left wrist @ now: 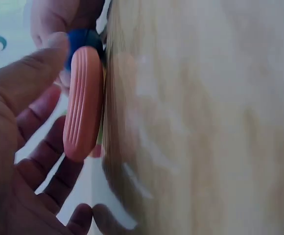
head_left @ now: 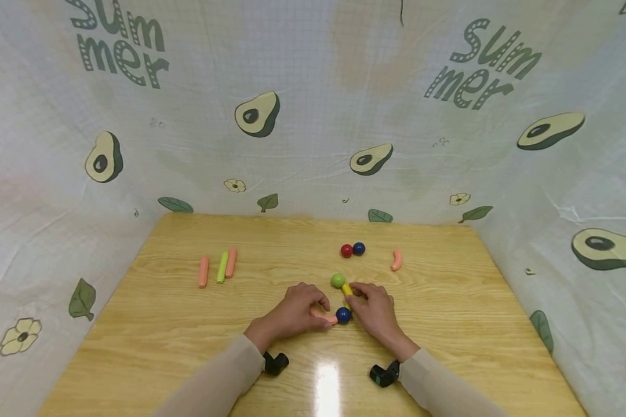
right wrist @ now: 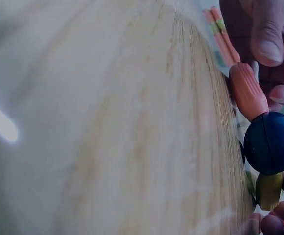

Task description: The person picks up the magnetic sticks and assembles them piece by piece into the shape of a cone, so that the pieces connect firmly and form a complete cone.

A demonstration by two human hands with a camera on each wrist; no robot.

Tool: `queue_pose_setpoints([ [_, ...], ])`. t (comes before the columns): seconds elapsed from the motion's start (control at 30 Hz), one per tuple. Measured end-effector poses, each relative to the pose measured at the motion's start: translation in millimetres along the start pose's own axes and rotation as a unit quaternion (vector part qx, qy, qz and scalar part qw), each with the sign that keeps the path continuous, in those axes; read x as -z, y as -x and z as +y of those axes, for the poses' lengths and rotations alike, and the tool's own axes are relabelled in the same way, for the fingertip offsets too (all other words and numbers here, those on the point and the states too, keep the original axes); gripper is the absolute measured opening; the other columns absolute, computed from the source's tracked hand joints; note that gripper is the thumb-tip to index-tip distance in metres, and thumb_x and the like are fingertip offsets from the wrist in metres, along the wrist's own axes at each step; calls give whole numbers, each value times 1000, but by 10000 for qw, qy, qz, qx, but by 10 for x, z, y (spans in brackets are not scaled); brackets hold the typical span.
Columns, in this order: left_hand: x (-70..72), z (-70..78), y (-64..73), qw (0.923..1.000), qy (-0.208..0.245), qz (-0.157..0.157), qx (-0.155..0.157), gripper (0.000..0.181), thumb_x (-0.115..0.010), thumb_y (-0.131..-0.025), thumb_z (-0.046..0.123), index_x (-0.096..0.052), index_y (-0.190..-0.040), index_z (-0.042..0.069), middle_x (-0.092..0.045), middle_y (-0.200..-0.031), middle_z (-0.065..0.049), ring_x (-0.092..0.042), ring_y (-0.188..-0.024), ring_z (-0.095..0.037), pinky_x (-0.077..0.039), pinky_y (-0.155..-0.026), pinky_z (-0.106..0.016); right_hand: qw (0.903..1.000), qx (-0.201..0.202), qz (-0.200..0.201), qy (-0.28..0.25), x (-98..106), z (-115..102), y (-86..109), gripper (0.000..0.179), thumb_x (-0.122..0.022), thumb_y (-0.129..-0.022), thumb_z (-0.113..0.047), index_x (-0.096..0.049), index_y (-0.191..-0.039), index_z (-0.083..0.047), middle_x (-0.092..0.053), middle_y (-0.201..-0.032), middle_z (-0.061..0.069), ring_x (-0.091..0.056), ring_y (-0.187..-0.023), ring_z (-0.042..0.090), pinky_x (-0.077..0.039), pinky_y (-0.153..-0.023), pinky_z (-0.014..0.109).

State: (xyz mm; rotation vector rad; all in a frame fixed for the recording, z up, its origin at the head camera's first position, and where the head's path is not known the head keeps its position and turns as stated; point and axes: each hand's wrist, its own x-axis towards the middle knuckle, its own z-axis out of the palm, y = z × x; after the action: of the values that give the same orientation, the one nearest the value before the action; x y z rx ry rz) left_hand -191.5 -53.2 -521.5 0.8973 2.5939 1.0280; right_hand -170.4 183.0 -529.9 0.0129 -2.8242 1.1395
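Sleeves [head_left: 214, 379] nearest; right grip [head_left: 375, 310] pinches yellow stick [head_left: 346, 288].

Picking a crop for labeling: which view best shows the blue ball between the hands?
Right wrist: the blue ball appears largest there, with the pink piece and yellow piece visible on opposite sides. The head view shows it small; the left wrist view shows it partly hidden behind the pink piece.
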Motion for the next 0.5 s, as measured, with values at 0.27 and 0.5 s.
queue_pose_setpoints([
  [0.27,-19,16,28,9991,-378,58,-165,16,-85,-91,34,-76,-103,27,-68,-106,14,-55,-110,-13,-37,-110,-50,10000,-16,-6,89,5,-7,8,39,-78,-95,-29,-75,-131,-14,-74,-108,1,-59,-108,25,-35,-93,46],
  [0.5,9,-30,23,9984,-518,75,-215,9,-79,-96,36,-79,-102,29,-70,-116,12,-53,-119,-15,-40,-109,-46,9997,-18,-148,207,48,-27,37,62,-81,-91,-28,-61,-147,-9,-70,-109,3,-60,-109,29,-36,-96,52],
])
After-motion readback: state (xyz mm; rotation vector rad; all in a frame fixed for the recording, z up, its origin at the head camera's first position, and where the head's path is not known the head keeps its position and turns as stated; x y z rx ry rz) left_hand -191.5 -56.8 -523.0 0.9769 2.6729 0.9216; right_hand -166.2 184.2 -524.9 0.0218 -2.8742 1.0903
